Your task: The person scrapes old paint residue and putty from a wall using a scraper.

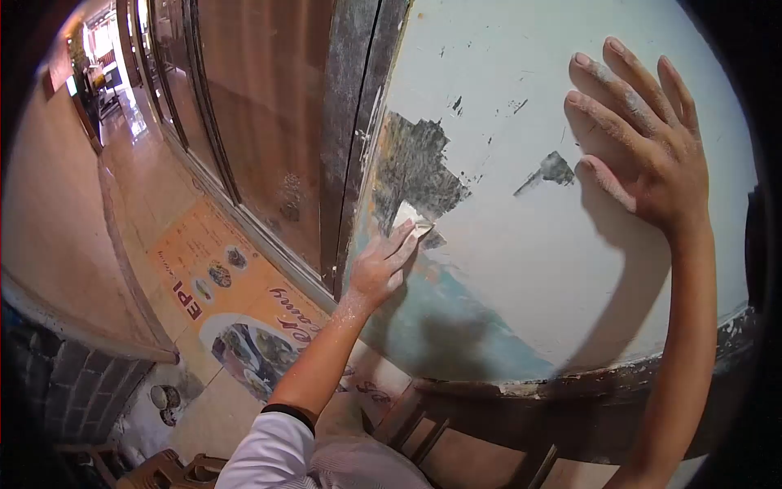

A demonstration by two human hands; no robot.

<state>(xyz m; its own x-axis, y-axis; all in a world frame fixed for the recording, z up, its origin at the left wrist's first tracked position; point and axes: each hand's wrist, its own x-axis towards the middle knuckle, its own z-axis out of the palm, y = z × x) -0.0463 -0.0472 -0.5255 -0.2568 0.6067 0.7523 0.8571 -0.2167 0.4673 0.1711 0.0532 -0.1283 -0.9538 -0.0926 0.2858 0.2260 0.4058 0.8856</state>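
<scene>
My left hand [380, 269] is closed on a small folded whitish piece [414, 218] that looks like sandpaper, pressed to the wall. Under and above it lies a dark bare patch [419, 163] where the pale paint [521, 269] has come off. Pale dust coats the fingers and wrist. Higher up on the right, my right hand [648, 147] rests with spread fingers against the painted surface. Left of its thumb is a smaller dark patch [557, 169]. A bluish-green area [456, 306] shows lower on the wall.
A dark door frame [350, 106] with a brown glass pane [261, 106] borders the wall's left side. An orange printed banner [216, 261] covers part of the tiled floor. A small tin [164, 398] stands at lower left, near brown wooden furniture [175, 471]. A dark ledge [521, 407] runs below the wall.
</scene>
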